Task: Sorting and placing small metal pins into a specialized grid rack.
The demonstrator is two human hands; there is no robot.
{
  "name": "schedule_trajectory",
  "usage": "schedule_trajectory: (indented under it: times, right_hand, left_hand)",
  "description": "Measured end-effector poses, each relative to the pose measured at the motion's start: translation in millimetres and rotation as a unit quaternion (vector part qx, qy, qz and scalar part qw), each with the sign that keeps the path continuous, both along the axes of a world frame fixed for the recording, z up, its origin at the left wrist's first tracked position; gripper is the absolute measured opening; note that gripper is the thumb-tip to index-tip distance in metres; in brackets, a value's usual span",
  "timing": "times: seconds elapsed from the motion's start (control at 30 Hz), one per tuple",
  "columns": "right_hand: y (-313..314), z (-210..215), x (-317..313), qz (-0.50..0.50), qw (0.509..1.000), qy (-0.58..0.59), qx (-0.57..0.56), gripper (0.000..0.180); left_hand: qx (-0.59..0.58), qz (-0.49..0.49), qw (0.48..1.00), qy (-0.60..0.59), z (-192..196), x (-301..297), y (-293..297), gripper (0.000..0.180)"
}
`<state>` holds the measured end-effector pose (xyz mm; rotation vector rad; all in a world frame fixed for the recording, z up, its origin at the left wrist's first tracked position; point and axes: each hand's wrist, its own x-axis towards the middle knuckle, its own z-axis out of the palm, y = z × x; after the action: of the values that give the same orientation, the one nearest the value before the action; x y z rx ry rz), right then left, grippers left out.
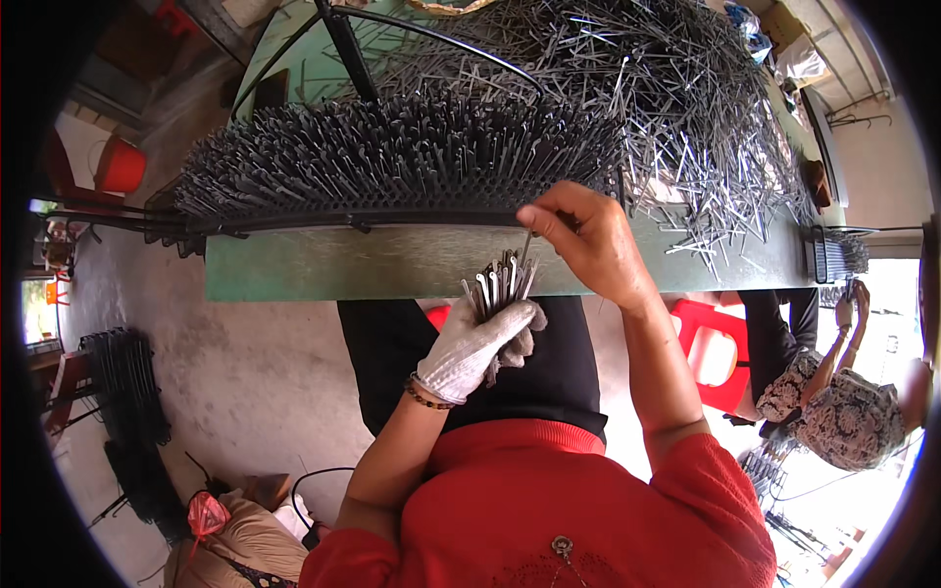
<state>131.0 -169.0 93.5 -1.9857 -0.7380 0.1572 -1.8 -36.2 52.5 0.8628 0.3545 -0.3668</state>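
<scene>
My left hand (469, 351), in a whitish work glove, is closed around a bundle of thin metal strips (502, 284) with rounded, hook-like ends pointing up. Just above it, my bare right hand (600, 245) pinches one slim metal strip (526, 243) between thumb and forefinger; its lower end reaches down to the bundle. Beyond my hands stands a long black perforated rack (392, 218), densely filled with upright metal strips (392, 147). The right hand is close to the rack's front right edge.
A large heap of loose metal strips (676, 93) covers the far right of the green table (323, 263). Another person (848, 416) works at the right beside a small rack (838, 257). A red stool (711, 358) and a red bucket (120, 165) stand on the floor.
</scene>
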Motion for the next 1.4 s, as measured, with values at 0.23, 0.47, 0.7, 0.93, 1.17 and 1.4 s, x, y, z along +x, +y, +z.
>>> schedule_trajectory:
  times: [0.23, 0.47, 0.7, 0.93, 1.17, 1.4]
  right_hand:
    - [-2, 14, 17, -0.236, 0.965, -0.089, 0.066, 0.018]
    - [5, -7, 43, -0.254, 0.924, -0.275, 0.084, 0.011]
    - [5, -13, 41, -0.265, 0.918, -0.29, 0.059, 0.01]
    - [11, -14, 38, -0.174, 0.93, -0.324, -0.002, 0.008]
    - [17, -11, 33, -0.123, 0.938, -0.321, -0.054, 0.013]
    - [2, 9, 0, 0.092, 0.99, -0.106, -0.03, 0.021]
  left_hand:
    - [0.0, -0.009, 0.999, 0.052, -9, 0, -1, 0.016]
    - [-0.044, 0.017, 0.997, 0.067, -14, -2, -8, 0.013]
    - [-0.061, 0.002, 0.996, 0.065, -11, -5, -3, 0.019]
    - [0.079, -0.085, 0.992, 0.052, -15, -3, 1, 0.022]
    - [0.086, -0.105, 0.989, 0.051, -12, -5, -1, 0.023]
    - [0.061, -0.093, 0.993, 0.029, -3, -1, 0, 0.015]
